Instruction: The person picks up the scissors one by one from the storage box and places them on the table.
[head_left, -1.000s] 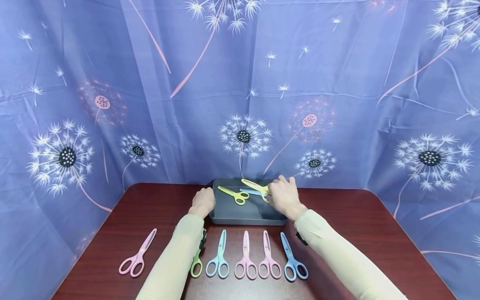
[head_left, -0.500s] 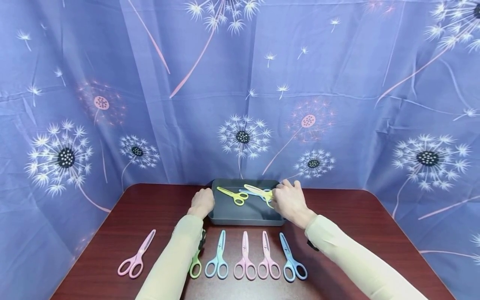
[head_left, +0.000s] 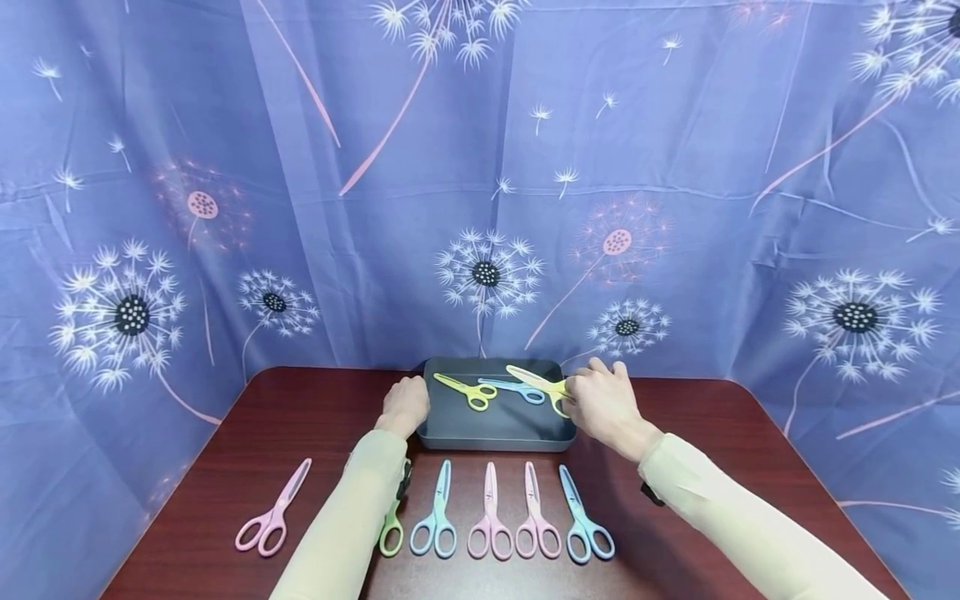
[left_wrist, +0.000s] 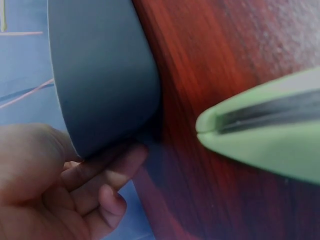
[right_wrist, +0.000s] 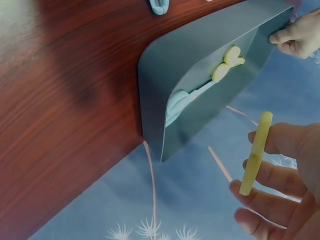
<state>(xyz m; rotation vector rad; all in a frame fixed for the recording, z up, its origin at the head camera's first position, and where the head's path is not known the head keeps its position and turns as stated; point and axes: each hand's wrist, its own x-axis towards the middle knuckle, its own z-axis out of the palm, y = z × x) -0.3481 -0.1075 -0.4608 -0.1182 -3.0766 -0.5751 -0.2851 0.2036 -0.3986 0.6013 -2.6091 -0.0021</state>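
My left hand [head_left: 406,406] grips the left end of a dark grey tray [head_left: 495,445], thumb at the rim and fingers against the underside in the left wrist view. Inside the tray lie yellow scissors [head_left: 468,389] and blue scissors [head_left: 527,391], their near ends close together. My right hand [head_left: 603,404] holds a second pair of yellow scissors [head_left: 534,380] over the tray's right end, blades pointing left. In the right wrist view these held scissors [right_wrist: 256,152] are seen edge-on between thumb and fingers, apart from the tray.
Along the table [head_left: 712,483] in front of the tray lie pink scissors [head_left: 275,515], green scissors [head_left: 391,534] partly hidden by the left sleeve, light blue scissors [head_left: 436,523], two more pink pairs and blue scissors [head_left: 583,527]. A blue dandelion-print curtain [head_left: 390,275] hangs behind.
My right hand has moved to the right with the yellow scissors, uncovering more of the blue scissors in the tray. My left hand stays on the tray's left end.
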